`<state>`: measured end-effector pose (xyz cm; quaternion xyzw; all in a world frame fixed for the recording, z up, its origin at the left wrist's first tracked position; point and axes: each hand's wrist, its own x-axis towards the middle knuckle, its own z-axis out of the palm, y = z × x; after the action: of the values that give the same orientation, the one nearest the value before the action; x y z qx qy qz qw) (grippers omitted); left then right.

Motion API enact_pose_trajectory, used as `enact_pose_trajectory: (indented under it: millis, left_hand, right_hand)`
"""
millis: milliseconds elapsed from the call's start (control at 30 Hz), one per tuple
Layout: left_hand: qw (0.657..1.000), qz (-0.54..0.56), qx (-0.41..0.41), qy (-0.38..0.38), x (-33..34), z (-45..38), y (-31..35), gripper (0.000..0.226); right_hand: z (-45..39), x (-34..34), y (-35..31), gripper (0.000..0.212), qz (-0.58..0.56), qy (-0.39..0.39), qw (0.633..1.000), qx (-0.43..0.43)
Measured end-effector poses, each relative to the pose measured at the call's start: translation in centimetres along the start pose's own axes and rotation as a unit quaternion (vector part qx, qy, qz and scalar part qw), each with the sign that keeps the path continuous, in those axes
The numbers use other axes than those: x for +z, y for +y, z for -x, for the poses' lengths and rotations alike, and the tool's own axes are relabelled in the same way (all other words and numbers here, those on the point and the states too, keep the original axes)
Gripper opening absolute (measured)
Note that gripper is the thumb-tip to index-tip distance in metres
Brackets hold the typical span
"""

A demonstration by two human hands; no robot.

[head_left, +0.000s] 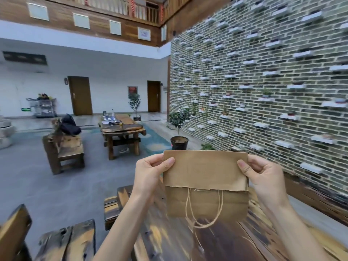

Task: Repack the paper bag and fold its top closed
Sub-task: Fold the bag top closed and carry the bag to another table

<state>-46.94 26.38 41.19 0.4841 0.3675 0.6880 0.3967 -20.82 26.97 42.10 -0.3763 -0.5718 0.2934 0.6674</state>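
The bag (206, 183) is being held up in front of the person, above the near end of a dark wood table (169, 242), w/ its top flap (205, 170) already folded down toward the camera. The left hand (150, 174) is being clamped on the flap's left upper corner, thumb on the near face, fingers behind; the right hand (263, 176) is being clamped on the right upper corner the same way. Both grips are being kept closed on paper, not apart. The twine handles (205, 211) are being left dangling from under the flap edge, looping below the bag's bottom.

Handling, judged: the bag is being treated as light, since two fingertip pinches are enough to carry it. Kraft paper is thin and semi-stiff; a crease is taken and kept, but tears are started easily, and the flap's lower edge is already looking ragged. Contents can't be seen, so how full it is can't be told.

Best hold, approx.: the two ends of the fold line, as now, so the crease is being kept straight. The fold probably needs pressing flat along its length, and the handles are prob. best tucked in or left clear of the crease. The ragged edge shouldn't be pulled on.
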Motion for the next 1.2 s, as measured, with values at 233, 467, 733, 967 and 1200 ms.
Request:
enact_pose_trajectory:
  millis: [233,467,733,967,1200]
  left_hand:
    - [0.999,-0.024,0.008,0.028,-6.1,-7.2,-2.7,0.016]
    - [0.999,-0.031,0.012,0.038,-9.5,-16.5,-5.7,0.017]
    - [0.999,-0.031,-0.004,-0.007,-11.8,-29.4,-9.2,0.014]
    - [0.998,-0.031,-0.024,-0.050,-12.6,-37.1,-14.2,0.014]
    - [0.987,-0.013,-0.084,-0.133,-12.0,-44.3,-22.3,0.012]
  right_hand:
    - [-4.6,7.7,5.2,0.015,-0.025,-0.012,0.999,0.024]
    - [-10.9,14.6,11.3,0.020,-0.023,-0.014,0.999,0.022]
    - [-19.7,20.5,16.8,0.015,0.020,0.016,0.999,0.023]
    - [-23.2,22.7,20.6,0.016,0.078,0.027,0.995,0.057]
    - [-25.1,23.2,25.3,0.016,0.257,0.058,0.963,0.064]
